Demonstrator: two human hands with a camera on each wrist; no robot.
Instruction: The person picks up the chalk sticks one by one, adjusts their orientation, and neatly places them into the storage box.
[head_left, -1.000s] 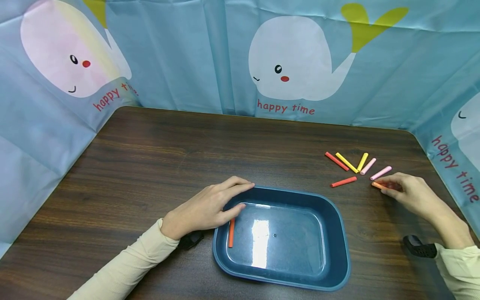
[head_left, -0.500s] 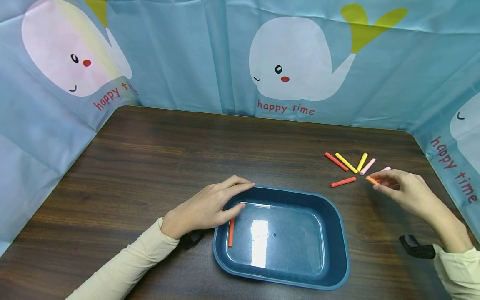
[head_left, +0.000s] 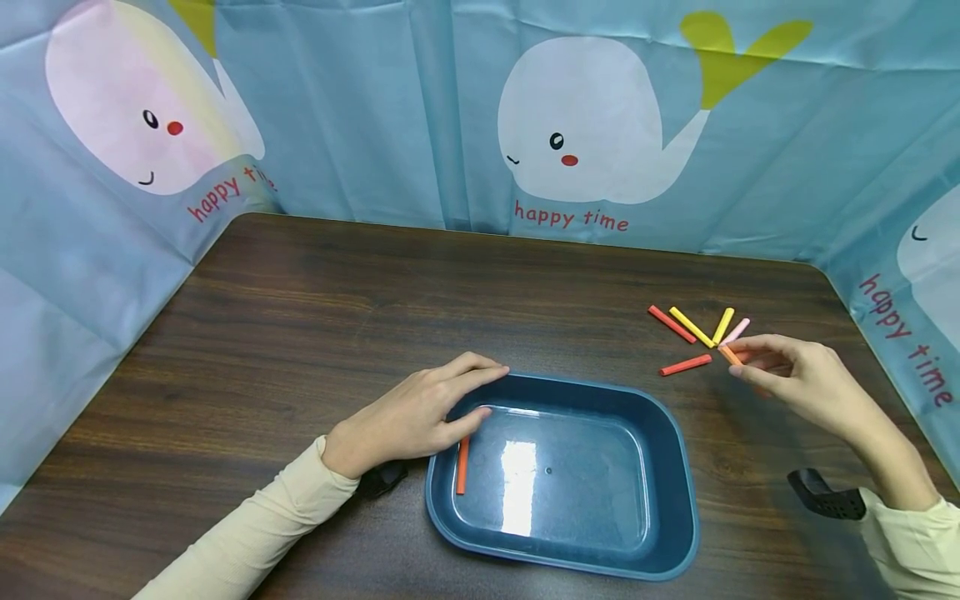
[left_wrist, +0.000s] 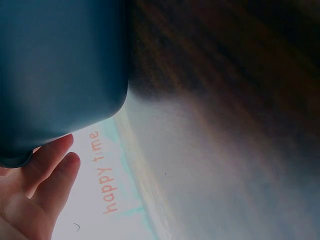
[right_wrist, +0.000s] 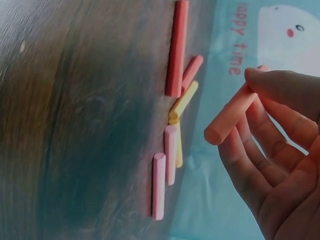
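Note:
My right hand (head_left: 813,379) pinches an orange chalk stick (right_wrist: 231,114) between thumb and fingers, raised over the table near the other chalks. Close by its fingertips lie a pink chalk (head_left: 737,331), a yellow chalk (head_left: 723,325) and a red chalk (head_left: 686,365). A second pink chalk (right_wrist: 158,187) shows in the right wrist view but is hidden behind the hand in the head view. My left hand (head_left: 427,408) holds the back left corner of a blue plastic bin (head_left: 678,467), thumb inside the rim and fingers outside. One orange-red chalk (head_left: 462,467) lies inside along the left wall.
Another red chalk (head_left: 671,323) and a second yellow chalk (head_left: 692,326) lie at the left of the group. The dark wooden table (head_left: 300,333) ends at a blue curtain (head_left: 360,117) with printed whales, at the back and both sides.
My right hand has lifted the orange chalk off the table and moved it left, covering one pink chalk in the head view. My left hand and the bin stay where they were.

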